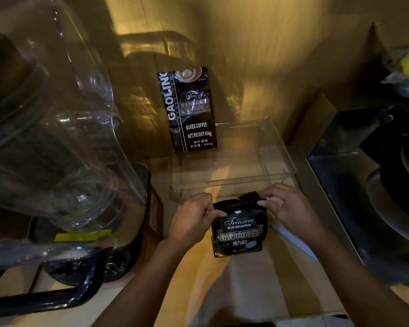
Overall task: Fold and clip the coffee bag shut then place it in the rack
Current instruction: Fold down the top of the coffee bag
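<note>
A small black coffee bag (240, 230) labelled "Treasure Blue Mountain" stands upright on the wooden counter, just in front of a clear acrylic rack (232, 182). My left hand (194, 220) pinches the bag's upper left corner. On the other side, my right hand (286, 204) grips the upper right corner, where the top flap is bent over and sticks up. No clip is visible. A taller black "Gaolin" coffee bag (190, 112) stands at the rack's back left against the wall.
A big clear blender jar (57, 138) on a black base fills the left side. A dark metal appliance (368, 185) stands on the right. A brown box (155, 213) sits between the blender and the rack. Wooden walls close in the back.
</note>
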